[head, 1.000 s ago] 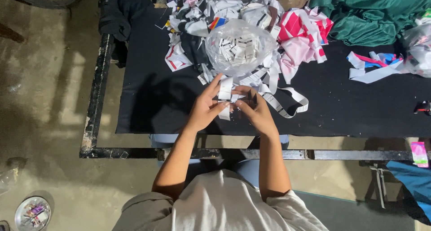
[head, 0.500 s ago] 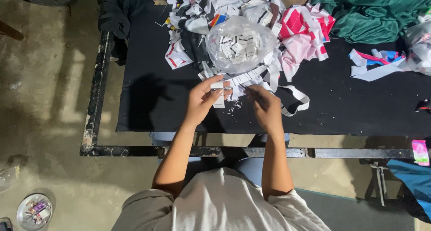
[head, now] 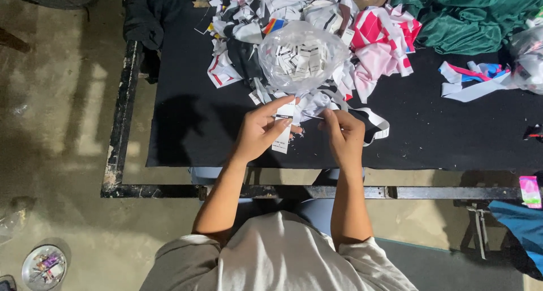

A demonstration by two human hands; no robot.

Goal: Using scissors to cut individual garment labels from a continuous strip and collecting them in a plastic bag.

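Head view, looking down on a seated person at a black-covered table [head: 186, 127].

Left hand [head: 257, 134]: at centre frame, above the near part of the table. Its grip is pressed together on a small white label [head: 282, 137], thumb and fingers pinching the upper part so the label hangs down toward the lower edge of the frame.

Right hand [head: 344, 134]: just right of the left hand, level with it. Its grip is pinched shut on a thin pale strip [head: 313, 116] that runs from its fingertips toward the top of the label. Whether the strip is joined to the label cannot be told.

The label sits between the two hands at centre frame, just below a clear plastic bag [head: 302, 56] filled with more small white labels. The bag rests on the table in the upper centre of the frame.

Surroundings: a heap of white, pink and black cloth scraps [head: 373, 48] spreads around the bag across the upper centre. Green fabric [head: 469, 16] lies at upper right. A blue, white and pink strip bundle [head: 469, 79] lies at right, well apart from the hands. A dark garment [head: 150, 11] hangs over the table's upper left corner. A round dish [head: 43, 266] with small items stands on the floor at lower left.
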